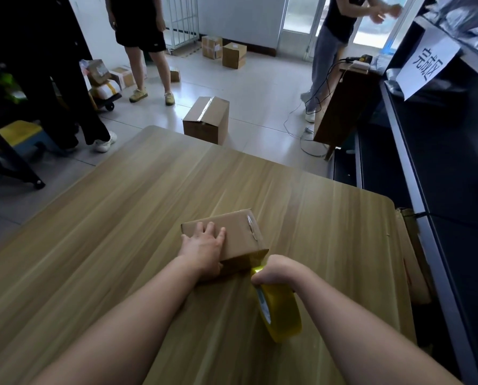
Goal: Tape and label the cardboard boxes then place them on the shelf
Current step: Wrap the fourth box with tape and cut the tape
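The fingers of the right hand are curling partly out of sight around a glossy, translucent yellow tape roll, clenching it just beside the near corner of the small cardboard box. The left hand is pressing flat, fingers straight, on the box's matte brown top. The box is sitting on the wood-grain desk. Beyond the desk, a larger taped carton is resting on the tiled floor, and a dark metal shelf is running along the right.
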`<state>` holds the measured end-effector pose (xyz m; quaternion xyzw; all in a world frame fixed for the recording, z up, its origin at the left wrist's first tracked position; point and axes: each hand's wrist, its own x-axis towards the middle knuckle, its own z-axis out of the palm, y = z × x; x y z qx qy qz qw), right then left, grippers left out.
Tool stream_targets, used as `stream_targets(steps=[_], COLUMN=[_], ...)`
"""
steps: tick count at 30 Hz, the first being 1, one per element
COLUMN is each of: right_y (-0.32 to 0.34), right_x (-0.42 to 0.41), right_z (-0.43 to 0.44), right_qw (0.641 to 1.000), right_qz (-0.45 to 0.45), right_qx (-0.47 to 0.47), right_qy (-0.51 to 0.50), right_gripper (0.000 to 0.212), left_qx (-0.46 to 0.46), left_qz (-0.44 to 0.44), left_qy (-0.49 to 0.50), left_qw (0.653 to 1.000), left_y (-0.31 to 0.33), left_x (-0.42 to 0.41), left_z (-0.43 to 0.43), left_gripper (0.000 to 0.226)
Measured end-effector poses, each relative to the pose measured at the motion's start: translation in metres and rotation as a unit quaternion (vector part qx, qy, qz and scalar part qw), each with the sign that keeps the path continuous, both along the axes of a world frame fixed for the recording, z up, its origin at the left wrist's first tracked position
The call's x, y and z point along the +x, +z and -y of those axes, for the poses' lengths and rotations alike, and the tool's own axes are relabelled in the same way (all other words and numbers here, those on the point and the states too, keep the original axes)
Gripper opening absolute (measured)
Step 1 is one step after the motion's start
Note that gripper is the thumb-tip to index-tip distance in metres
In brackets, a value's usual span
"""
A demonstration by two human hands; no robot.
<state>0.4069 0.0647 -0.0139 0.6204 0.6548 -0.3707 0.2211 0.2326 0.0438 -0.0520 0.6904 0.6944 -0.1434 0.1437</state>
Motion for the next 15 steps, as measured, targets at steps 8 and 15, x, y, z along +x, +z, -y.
stream_targets(steps=[8, 15], right_y=[-0.002, 0.000], right_x=[0.008, 0.017], right_z=[-0.001, 0.000], right_qw=[0.999, 0.989], right_qz=[-0.034, -0.085], right_qx=[0.008, -0.010], right_qy=[-0.038, -0.119], right_gripper=[0.075, 0.098], left_qx=[0.004, 0.033], left_qz=[0.015, -0.019], left_qy=[-0.005, 0.019], left_qw=[1.000, 0.999], left_y=[-0.003, -0.007], left_x=[-0.004, 0.004], left_z=[-0.001, 0.008], left_gripper=[0.092, 0.082])
